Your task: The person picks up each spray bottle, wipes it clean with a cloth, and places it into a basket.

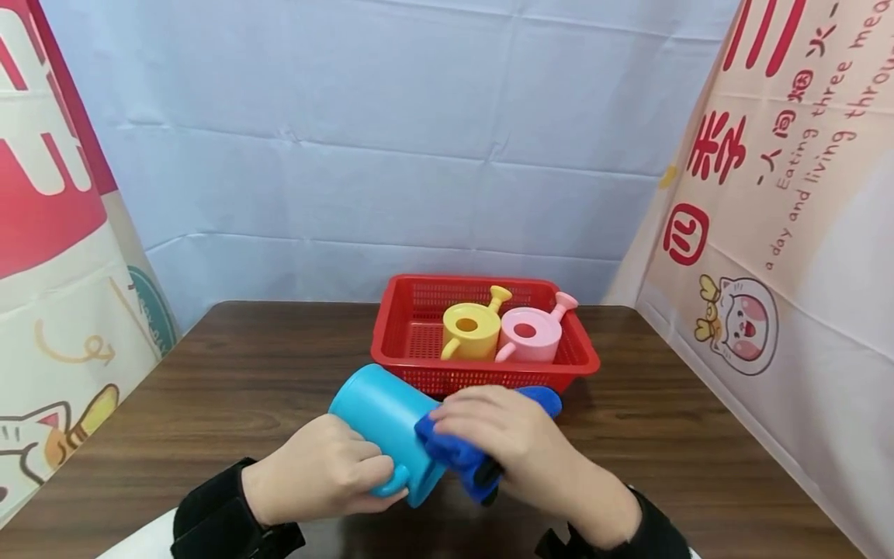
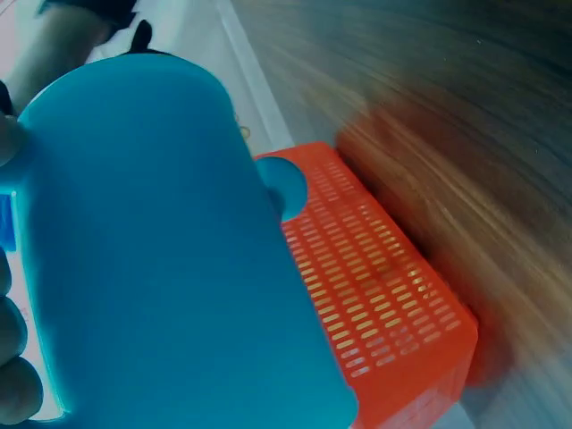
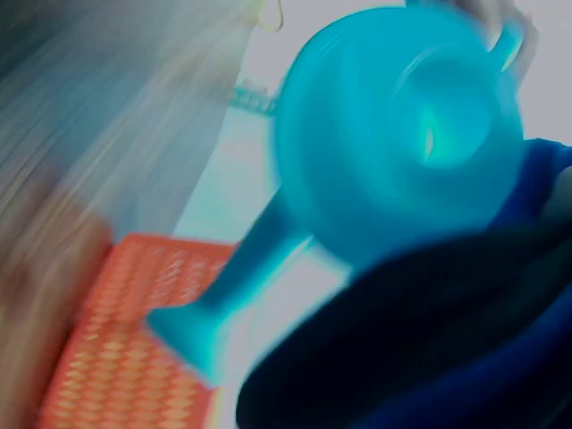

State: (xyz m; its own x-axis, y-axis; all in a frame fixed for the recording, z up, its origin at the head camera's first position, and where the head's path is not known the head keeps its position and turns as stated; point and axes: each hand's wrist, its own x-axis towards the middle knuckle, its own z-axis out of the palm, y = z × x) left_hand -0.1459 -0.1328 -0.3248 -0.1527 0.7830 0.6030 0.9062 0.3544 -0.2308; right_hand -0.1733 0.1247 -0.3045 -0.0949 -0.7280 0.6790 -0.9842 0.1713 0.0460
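A light-blue toy watering can (image 1: 387, 415) is tilted over the table, its holed top turned right. My left hand (image 1: 324, 470) grips it by its handle (image 1: 394, 481). In the right wrist view its spout (image 3: 237, 290) angles down to the left. My right hand (image 1: 513, 439) holds a dark-blue cloth (image 1: 454, 450) with black parts against or very near the can's top end; the exact contact is hidden. In the left wrist view the can's body (image 2: 170, 250) fills much of the picture, and some left fingers (image 2: 16, 375) show at the edge.
Just behind the hands stands a red perforated basket (image 1: 412, 369). Inside it are a yellow watering can (image 1: 471, 341) and a pink watering can (image 1: 534, 353). Everything is over a dark wooden table (image 1: 265, 365), with a pale-blue cloth backdrop (image 1: 370, 171) behind and printed cloth at both sides.
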